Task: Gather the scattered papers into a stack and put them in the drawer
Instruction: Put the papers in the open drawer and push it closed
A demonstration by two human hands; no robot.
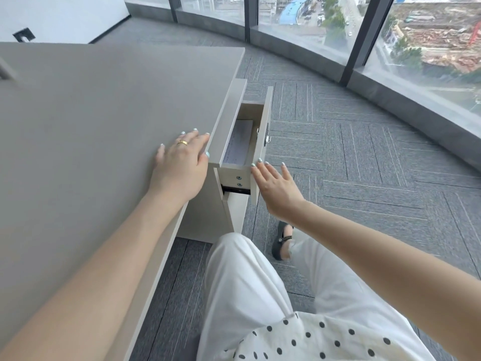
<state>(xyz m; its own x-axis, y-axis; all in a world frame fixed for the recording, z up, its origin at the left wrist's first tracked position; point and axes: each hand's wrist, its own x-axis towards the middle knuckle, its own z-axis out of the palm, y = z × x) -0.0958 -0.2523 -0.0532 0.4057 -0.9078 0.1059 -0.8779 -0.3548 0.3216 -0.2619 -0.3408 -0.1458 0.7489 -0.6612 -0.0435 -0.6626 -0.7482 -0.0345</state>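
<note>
The top drawer (262, 142) under the desk's right end stands partly open. White printed papers (238, 143) lie flat inside it, partly hidden under the desk edge. My left hand (179, 165) rests flat on the grey desk top (104, 113) at its right edge, fingers spread, holding nothing. My right hand (277, 187) is open, its fingertips touching the outer face of the drawer front near its lower corner.
Below the open drawer is a second, shut drawer front (236, 212). A lock (267, 139) sits on the drawer front. Grey carpet (351, 165) spreads to the right up to a curved window wall (390, 82). My legs (247, 282) are beside the desk.
</note>
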